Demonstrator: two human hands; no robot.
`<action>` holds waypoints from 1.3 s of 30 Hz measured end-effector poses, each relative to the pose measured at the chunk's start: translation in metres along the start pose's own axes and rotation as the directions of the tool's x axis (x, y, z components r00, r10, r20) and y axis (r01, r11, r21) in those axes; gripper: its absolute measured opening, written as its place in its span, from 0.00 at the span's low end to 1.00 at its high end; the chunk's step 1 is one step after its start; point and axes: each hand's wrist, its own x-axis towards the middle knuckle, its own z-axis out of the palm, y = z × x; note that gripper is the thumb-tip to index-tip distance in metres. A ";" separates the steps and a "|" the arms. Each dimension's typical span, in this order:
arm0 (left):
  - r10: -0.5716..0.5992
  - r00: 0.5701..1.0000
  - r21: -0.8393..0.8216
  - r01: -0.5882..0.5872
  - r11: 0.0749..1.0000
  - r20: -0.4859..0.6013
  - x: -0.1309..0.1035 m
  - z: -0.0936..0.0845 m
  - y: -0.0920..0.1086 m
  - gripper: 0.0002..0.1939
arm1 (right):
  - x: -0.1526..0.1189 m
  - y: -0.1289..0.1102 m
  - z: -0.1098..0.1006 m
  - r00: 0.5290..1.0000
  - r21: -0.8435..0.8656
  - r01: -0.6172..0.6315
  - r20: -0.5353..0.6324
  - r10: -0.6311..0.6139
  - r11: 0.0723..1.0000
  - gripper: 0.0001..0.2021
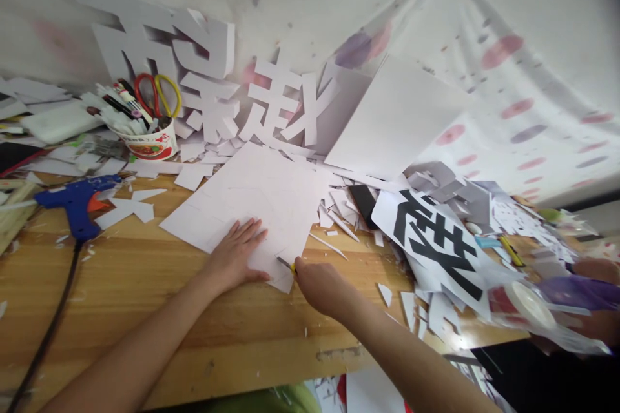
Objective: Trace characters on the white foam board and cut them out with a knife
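A white foam board lies flat on the wooden table, with faint lines drawn on it. My left hand rests on its near part, fingers spread and palm down. In my right hand is a utility knife, gripped with the blade pointing left over the board's near corner. The blade tip is at the board surface; whether it has gone in I cannot tell. Most of the knife's handle is hidden inside my fist.
A blue glue gun with a black cord lies left. Behind it stands a paper tub of pens and scissors. Cut-out white characters lean at the back. Right are a printed character sheet, scraps and a blurred person's arm.
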 end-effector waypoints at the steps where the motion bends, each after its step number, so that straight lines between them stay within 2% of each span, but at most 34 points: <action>1: 0.000 1.000 -0.004 0.000 1.000 -0.001 0.000 0.000 0.000 0.49 | -0.001 0.000 0.001 1.000 -0.007 0.003 0.002 -0.003 1.000 0.07; 11: 0.002 1.000 -0.006 -0.003 1.000 -0.009 0.000 -0.001 0.001 0.50 | -0.019 0.005 0.020 1.000 -0.077 -0.024 0.019 0.025 0.997 0.06; 20: 0.009 1.000 -0.014 -0.009 1.000 -0.014 0.000 -0.002 0.001 0.49 | -0.029 0.013 0.039 0.998 -0.029 -0.057 0.027 0.058 0.998 0.04; 24: 0.012 1.000 -0.049 -0.013 0.999 -0.017 0.000 -0.001 0.001 0.49 | -0.039 0.018 0.043 0.993 0.052 -0.110 0.038 0.108 0.993 0.03; 27: -0.007 0.999 -0.137 0.002 0.991 -0.032 0.000 -0.004 0.003 0.43 | -0.045 0.019 0.041 0.984 0.142 -0.176 0.034 0.173 0.974 0.04; 29: -0.068 0.992 -0.240 0.041 0.970 -0.103 -0.001 -0.009 0.003 0.34 | -0.044 0.018 0.039 0.974 0.230 -0.220 -0.001 0.226 0.948 0.05; 31: -0.164 0.960 -0.318 0.086 0.944 -0.229 -0.003 -0.017 -0.003 0.27 | -0.038 0.018 0.039 0.960 0.355 -0.226 -0.077 0.269 0.907 0.06; 33: -0.252 0.894 -0.324 0.130 0.937 -0.370 -0.005 -0.026 -0.016 0.23 | -0.027 0.020 0.040 0.936 0.489 -0.197 -0.164 0.311 0.850 0.06; 35: -0.312 0.817 -0.267 0.202 0.942 -0.485 -0.008 -0.033 -0.035 0.20 | -0.013 0.024 0.042 0.909 0.613 -0.174 -0.202 0.366 0.771 0.06; 37: -0.386 0.748 -0.189 0.339 0.922 -0.541 -0.011 -0.039 -0.056 0.21 | 0.000 0.027 0.043 0.892 0.722 -0.149 -0.196 0.407 0.675 0.08; 39: -0.449 0.724 -0.108 0.466 0.878 -0.524 -0.014 -0.040 -0.071 0.22 | 0.012 0.029 0.044 0.892 0.813 -0.123 -0.161 0.423 0.569 0.11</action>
